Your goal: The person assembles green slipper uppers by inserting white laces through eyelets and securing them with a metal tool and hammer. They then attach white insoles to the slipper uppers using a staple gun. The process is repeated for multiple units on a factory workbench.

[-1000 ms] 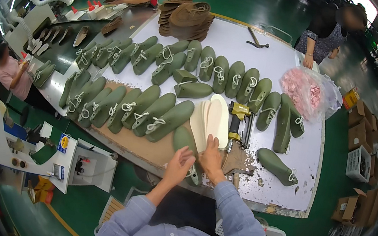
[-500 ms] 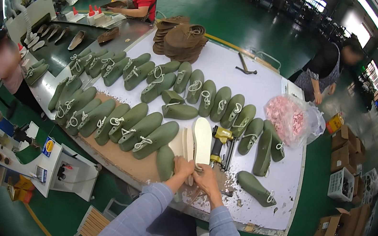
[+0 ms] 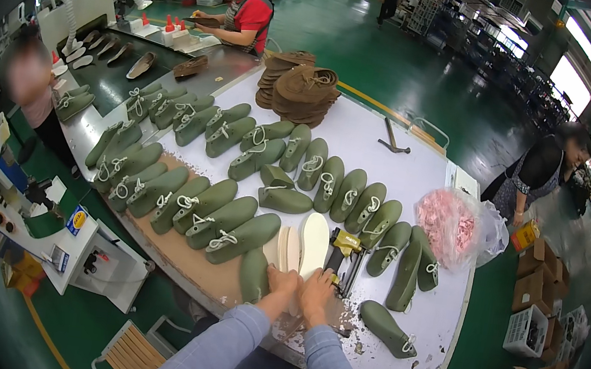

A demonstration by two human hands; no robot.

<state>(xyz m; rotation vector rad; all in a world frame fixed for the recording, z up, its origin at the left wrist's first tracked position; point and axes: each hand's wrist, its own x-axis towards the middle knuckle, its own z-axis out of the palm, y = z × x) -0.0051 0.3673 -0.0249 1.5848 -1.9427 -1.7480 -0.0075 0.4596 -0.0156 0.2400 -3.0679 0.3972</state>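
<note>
My left hand (image 3: 283,282) is closed at the near end of a small stack of beige insoles (image 3: 287,247), its fingertips partly hidden. Right beside it, my right hand (image 3: 315,293) is bent over the near end of a white insole (image 3: 314,241), which lies alongside the stack. A black and yellow pneumatic staple gun (image 3: 341,251) lies just right of that insole. Touching or nearly touching my left hand on its left is a green shoe last (image 3: 253,274).
Rows of green shoe lasts (image 3: 229,238) with white cords cover the table (image 3: 431,347). Brown shoe uppers (image 3: 301,93) are piled at the far side, near a hammer (image 3: 395,139). A bag of pink pieces (image 3: 445,224) sits at right. Co-workers (image 3: 247,15) stand around.
The view has shifted, so the table sits lower in the picture. My right hand has turned from gripping the white insole's side to lying over its near end; the insole looks lower.
</note>
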